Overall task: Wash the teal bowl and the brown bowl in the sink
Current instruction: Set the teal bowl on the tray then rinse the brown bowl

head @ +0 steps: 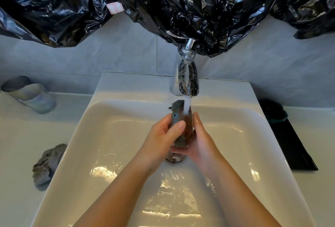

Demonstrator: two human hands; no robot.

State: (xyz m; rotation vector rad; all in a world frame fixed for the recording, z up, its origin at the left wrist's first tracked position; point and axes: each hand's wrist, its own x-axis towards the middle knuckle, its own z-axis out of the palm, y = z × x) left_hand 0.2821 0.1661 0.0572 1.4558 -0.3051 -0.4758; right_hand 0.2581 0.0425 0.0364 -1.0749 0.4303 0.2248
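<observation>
The brown bowl stands on edge between my two hands, over the drain of the white sink. Water from the tap runs onto its upper rim. My left hand grips its grey left side, thumb curled over the edge; whether that grey part is the bowl's outside or a pad I cannot tell. My right hand holds the bowl's right side, with its fingers hooked under the lower rim. The teal bowl sits dark and partly visible on the counter to the right of the sink.
A black mat lies under the teal bowl on the right counter. On the left counter are a glass tumbler lying tilted and a crumpled grey cloth. Black plastic sheeting hangs over the wall above the tap.
</observation>
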